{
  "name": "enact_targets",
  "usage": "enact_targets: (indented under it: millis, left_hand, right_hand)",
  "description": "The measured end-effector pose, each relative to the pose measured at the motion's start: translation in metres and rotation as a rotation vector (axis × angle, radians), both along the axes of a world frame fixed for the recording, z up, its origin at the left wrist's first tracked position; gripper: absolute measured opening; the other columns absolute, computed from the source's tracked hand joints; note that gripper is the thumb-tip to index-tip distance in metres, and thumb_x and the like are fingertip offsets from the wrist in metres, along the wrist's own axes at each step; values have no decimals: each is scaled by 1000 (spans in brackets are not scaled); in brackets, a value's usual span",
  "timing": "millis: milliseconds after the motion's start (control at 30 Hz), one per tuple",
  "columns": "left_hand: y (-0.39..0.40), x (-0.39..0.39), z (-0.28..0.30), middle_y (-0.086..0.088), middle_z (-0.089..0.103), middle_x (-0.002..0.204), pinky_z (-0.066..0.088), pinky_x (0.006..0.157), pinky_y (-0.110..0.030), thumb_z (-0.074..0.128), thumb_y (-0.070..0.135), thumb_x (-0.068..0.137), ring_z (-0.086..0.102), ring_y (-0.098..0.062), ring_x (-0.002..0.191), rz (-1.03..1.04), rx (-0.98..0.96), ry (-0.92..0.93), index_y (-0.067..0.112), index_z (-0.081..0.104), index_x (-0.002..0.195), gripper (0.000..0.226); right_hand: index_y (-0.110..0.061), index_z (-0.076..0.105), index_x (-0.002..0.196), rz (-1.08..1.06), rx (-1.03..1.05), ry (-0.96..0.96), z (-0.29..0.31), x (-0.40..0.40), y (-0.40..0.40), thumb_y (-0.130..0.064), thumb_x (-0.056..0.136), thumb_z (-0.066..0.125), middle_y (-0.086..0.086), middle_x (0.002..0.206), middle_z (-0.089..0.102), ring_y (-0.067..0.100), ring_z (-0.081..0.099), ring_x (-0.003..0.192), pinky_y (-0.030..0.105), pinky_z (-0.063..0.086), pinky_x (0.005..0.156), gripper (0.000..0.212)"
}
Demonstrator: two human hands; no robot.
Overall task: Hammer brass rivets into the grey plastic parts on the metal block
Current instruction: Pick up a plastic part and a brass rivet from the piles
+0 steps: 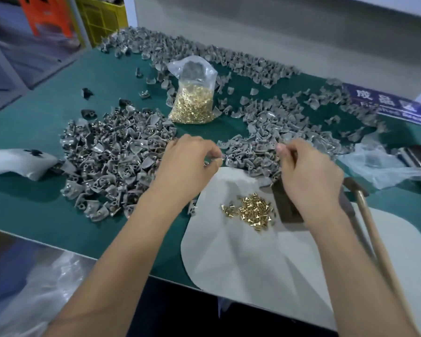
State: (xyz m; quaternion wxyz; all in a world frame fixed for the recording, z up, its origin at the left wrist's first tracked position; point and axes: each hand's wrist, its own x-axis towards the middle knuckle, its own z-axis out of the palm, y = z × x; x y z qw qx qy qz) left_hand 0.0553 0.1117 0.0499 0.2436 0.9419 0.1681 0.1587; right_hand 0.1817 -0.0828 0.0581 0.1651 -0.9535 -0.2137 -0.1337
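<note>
Loose brass rivets (250, 210) lie in a small heap on a white sheet (241, 259) at the table's front. The dark metal block (286, 205) stands just right of them, partly hidden by my right hand (309, 176). That hand hovers over the block with fingers curled; its thumb and fingers pinch something small and thin that I cannot make out. My left hand (190, 164) has its fingers curled and pinches a small item at its fingertips, too small to identify. Grey plastic parts lie in a pile on the left (112, 161) and a pile on the right (272, 132).
A clear bag of brass rivets (192, 98) stands behind the hands. A wooden-handled hammer (367, 215) lies at the right on the green table (34, 203). More grey parts line the back wall (204, 52). Plastic bags lie at the far right (379, 164) and far left (15, 161).
</note>
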Motion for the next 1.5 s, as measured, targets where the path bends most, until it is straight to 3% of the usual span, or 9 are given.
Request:
enact_targets:
  millis: [233, 300, 367, 467, 700, 833, 967, 1167, 1500]
  left_hand:
    - [-45, 39, -1, 20, 68, 93, 49, 79, -24, 71, 36, 93, 59, 5, 87, -339, -167, 80, 34, 74, 103, 10]
    - [-58, 47, -4, 20, 67, 93, 51, 81, -28, 74, 38, 91, 60, 1, 88, -359, -106, 107, 33, 73, 102, 12]
    - [-65, 52, -8, 20, 66, 91, 50, 79, -30, 77, 39, 87, 59, -1, 85, -355, -46, 124, 33, 71, 99, 14]
    - [-67, 57, -13, 21, 62, 86, 42, 69, -27, 79, 37, 85, 52, 10, 77, -327, -13, 128, 35, 67, 97, 17]
    - [-67, 64, -21, 17, 60, 88, 43, 73, -29, 72, 30, 90, 56, -9, 88, -302, 121, 79, 32, 66, 109, 20]
    - [-65, 55, -25, 20, 61, 86, 50, 81, -30, 71, 28, 89, 55, -2, 86, -323, 78, 16, 32, 68, 106, 18]
    - [-61, 42, -26, 24, 58, 92, 50, 82, -26, 71, 30, 88, 55, 6, 94, -271, -79, -98, 37, 62, 100, 17]
    - [-66, 38, -28, 16, 57, 91, 49, 71, -28, 58, 28, 95, 54, 2, 87, -254, -120, -120, 35, 53, 105, 13]
    - [-65, 39, -33, 10, 63, 82, 36, 76, -5, 58, 19, 94, 54, 1, 93, -206, -235, -170, 35, 62, 111, 24]
  right_hand:
    - [-24, 50, 69, 92, 169, 57, -19, 5, -49, -55, 103, 44, -7, 61, 52, 18, 50, 60, 31, 31, 52, 46]
    - [-30, 55, 74, 168, 328, 99, -25, 4, -56, -46, 102, 54, -12, 69, 58, 8, 54, 66, 32, 41, 58, 32]
    - [-34, 60, 87, 215, 493, 124, -29, 4, -62, -32, 98, 64, -20, 79, 62, 4, 56, 71, 19, 42, 63, 12]
    - [-35, 64, 96, 244, 607, 137, -34, 3, -65, -20, 94, 66, -20, 88, 67, 8, 61, 75, 17, 46, 67, 15]
    - [-37, 69, 96, 256, 699, 335, -25, 7, -66, -11, 96, 63, -21, 93, 73, -1, 68, 93, 21, 55, 86, 26]
    - [-36, 71, 97, 258, 603, 344, -21, 4, -69, -19, 95, 67, -23, 92, 71, -3, 65, 91, 27, 56, 85, 18]
    - [-38, 72, 94, 341, 374, 168, -25, -10, -65, -43, 90, 71, -22, 96, 64, 1, 58, 94, 34, 52, 81, 6]
    - [-25, 79, 96, 423, 254, -53, -28, -21, -63, -30, 92, 71, -5, 109, 63, 22, 48, 107, 41, 42, 89, 11]
    - [-21, 77, 100, 506, -183, 7, -25, -30, -56, -31, 80, 63, 3, 137, 56, 33, 35, 138, 43, 26, 105, 26]
